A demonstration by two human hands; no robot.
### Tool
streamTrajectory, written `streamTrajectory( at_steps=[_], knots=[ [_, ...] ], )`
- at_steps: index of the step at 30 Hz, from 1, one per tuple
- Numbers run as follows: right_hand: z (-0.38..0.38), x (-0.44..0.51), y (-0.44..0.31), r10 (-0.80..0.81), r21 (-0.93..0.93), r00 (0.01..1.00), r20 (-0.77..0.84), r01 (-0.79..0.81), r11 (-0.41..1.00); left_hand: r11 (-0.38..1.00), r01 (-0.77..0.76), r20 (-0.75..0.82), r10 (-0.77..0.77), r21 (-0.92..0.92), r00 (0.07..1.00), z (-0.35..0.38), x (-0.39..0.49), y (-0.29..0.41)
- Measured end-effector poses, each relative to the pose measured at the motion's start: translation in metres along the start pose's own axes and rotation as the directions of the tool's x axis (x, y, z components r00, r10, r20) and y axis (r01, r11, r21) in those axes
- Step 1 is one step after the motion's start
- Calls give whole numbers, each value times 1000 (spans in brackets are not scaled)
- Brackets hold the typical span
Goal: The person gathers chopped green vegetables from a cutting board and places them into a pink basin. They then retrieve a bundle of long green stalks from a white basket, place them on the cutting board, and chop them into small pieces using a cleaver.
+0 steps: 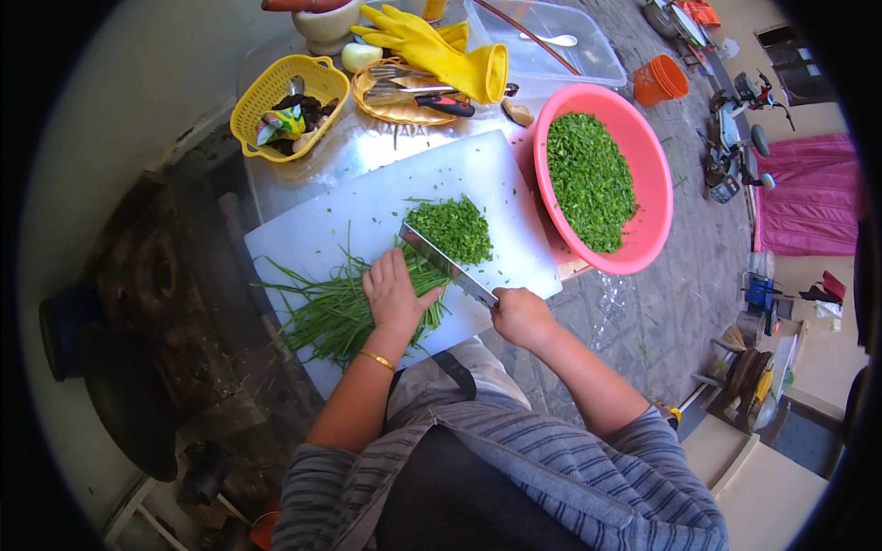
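My right hand (524, 317) grips the handle of a cleaver (448, 265), whose blade stands on edge across the bunch of long green chives (324, 310). My left hand (396, 289) presses down on the chives just left of the blade, its fingers close together and the thumb out to the side. On the far side of the blade lies a heap of chopped chives (451, 227). All this is on a white cutting board (386, 179). A pink basin (651, 186) to the right of the board holds many more chopped chives (589, 182).
Beyond the board are a yellow plastic basket (248, 110), a wicker tray (403, 118) of utensils, yellow rubber gloves (441, 55), a stone mortar (327, 27) and a clear plastic bin (599, 52). Orange buckets (658, 81) stand on the paved floor at right. A dark wok (131, 399) is at lower left.
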State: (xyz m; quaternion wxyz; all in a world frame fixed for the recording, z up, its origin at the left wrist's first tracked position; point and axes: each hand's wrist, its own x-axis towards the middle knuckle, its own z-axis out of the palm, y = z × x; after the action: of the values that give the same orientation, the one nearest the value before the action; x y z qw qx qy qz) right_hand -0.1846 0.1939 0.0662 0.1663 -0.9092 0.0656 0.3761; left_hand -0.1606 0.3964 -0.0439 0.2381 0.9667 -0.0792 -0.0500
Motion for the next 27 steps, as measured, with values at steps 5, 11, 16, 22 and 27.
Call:
streamTrajectory(
  at_steps=[5, 11, 16, 22, 27],
  knots=[
    [10, 41, -17, 38, -48, 999, 18, -37, 998, 1000, -22, 12, 22, 11, 1000, 4, 1, 4],
    [30, 63, -35, 57, 104, 995, -80, -49, 993, 1000, 10, 18, -10, 13, 1000, 6, 0, 1],
    [30, 67, -28, 15, 117, 994, -112, -2, 993, 985, 120, 82, -131, 125, 988, -4, -2, 23],
    [34, 68, -9, -98, 161, 954, -282, 148, 976, 989, 107, 103, -118, 103, 988, 0, -5, 17],
    [11, 5, 3, -119, 201, 979, -165, 152, 968, 998, 57, 1, -57, -3, 998, 9, -8, 3]
  ],
)
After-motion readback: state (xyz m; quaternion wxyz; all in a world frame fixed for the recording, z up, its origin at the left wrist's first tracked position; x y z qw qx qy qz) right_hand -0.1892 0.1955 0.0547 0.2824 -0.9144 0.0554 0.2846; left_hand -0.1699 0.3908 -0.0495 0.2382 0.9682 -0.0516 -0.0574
